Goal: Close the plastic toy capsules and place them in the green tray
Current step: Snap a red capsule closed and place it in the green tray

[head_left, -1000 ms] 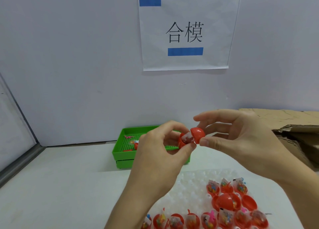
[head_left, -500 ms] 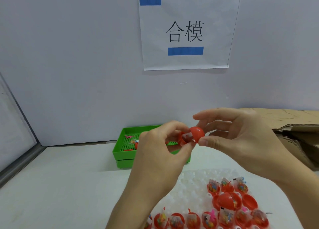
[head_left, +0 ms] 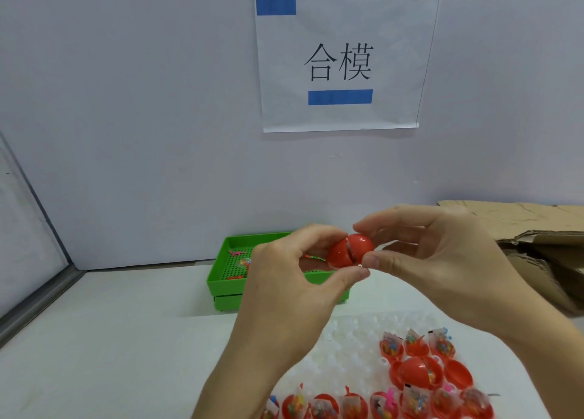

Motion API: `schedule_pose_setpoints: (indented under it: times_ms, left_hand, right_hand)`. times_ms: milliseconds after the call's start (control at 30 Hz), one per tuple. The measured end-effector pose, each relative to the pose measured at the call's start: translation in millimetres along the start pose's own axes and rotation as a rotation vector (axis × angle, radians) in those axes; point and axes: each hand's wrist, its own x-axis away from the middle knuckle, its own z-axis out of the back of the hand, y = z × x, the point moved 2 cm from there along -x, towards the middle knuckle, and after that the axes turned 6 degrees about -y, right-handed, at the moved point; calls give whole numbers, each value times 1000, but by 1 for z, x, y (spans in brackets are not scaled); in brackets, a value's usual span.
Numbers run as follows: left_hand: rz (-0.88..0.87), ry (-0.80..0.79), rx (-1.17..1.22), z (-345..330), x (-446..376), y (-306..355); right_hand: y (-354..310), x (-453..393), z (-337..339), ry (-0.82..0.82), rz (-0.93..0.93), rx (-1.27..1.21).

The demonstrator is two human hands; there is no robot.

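Observation:
A red toy capsule (head_left: 349, 250) is held in the air between both hands, its two halves nearly joined with a thin seam showing. My left hand (head_left: 294, 279) pinches the left half between thumb and fingers. My right hand (head_left: 439, 260) pinches the right half with thumb and forefinger. Behind them the green tray (head_left: 221, 284) sits on the white table, partly hidden by my hands, with small toy bits inside. Several open red capsule halves (head_left: 410, 384) filled with packets stand in a clear blister sheet (head_left: 347, 339) at the bottom right.
A white wall with a paper sign (head_left: 341, 61) rises just behind the tray. Flattened cardboard (head_left: 543, 245) lies at the right. A metal frame edge (head_left: 34, 301) borders the table on the left.
The two capsule halves have been pressed together; the white packet seen between them earlier is now hidden inside. Both hands stay in about the same place.

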Motion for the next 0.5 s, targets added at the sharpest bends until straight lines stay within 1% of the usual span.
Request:
schedule_pose_setpoints:
  times_ms: [100,267,500]
  left_hand:
    - [9,-39,105,1,0,-1]
    - [35,18,198,-1,0,-1]
    - [71,37,225,-5,-1,3]
  right_hand:
    - [0,0,2,7,3,-29]
    - [-2,0,2,-2,21,-39]
    - [-2,-1,-3,16,49,15]
